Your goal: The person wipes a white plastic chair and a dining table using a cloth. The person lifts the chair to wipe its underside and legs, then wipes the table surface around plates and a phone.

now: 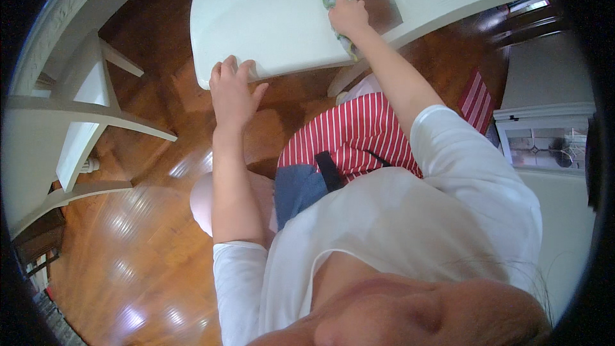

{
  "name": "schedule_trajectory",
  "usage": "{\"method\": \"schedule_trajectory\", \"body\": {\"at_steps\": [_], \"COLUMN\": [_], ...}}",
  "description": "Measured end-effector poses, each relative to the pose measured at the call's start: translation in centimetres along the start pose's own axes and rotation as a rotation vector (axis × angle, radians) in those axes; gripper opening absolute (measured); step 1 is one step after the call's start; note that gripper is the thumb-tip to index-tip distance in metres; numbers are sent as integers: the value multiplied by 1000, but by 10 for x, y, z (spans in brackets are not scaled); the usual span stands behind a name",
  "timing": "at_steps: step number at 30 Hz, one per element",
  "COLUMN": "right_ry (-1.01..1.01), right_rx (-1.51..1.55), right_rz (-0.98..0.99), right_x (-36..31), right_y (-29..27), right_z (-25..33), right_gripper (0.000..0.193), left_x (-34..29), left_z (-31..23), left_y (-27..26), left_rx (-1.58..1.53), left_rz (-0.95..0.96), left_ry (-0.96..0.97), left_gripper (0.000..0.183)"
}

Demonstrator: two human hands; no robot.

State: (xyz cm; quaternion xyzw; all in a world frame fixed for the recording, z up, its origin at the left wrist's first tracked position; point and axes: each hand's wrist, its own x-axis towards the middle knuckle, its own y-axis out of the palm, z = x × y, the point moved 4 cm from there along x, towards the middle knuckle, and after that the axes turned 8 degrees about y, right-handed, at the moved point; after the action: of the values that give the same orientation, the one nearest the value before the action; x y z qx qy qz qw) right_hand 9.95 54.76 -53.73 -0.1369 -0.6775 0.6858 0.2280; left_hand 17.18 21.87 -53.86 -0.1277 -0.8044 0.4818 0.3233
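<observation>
A white chair seat [269,22] lies in front of me at the top of the view. My left hand [233,95] rests at its near left edge, with the fingers spread over the rim and the thumb apart. At the right side of the seat, my right hand [350,18] is closed on a crumpled green and grey patterned cloth [346,46]. The cloth sticks out above and below the fingers and touches the seat's right edge; the rest is hidden under the hand.
The chair's white back [442,6] extends to the upper right. Another white chair [90,83] stands at the left. Glossy brown wooden floor [141,237] lies below. A red striped cloth [476,102] and a white cabinet with a glass-paned door [544,144] are at the right.
</observation>
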Motion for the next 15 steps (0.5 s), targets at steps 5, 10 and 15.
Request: {"method": "schedule_trajectory", "body": {"at_steps": [5, 10, 15], "right_ry": [-84, -167, -196], "right_rx": [29, 112, 231], "right_rz": [-94, -230, -224], "right_x": [-55, -102, -145], "right_y": [-7, -9, -14], "right_z": [0, 3, 17], "right_gripper": [40, 40, 44], "left_x": [-4, -4, -5], "left_z": [10, 13, 21], "left_y": [4, 5, 10], "left_rx": [5, 38, 47], "left_rz": [33, 47, 40], "left_ry": [14, 10, 8], "left_gripper": [50, 50, 50]}}
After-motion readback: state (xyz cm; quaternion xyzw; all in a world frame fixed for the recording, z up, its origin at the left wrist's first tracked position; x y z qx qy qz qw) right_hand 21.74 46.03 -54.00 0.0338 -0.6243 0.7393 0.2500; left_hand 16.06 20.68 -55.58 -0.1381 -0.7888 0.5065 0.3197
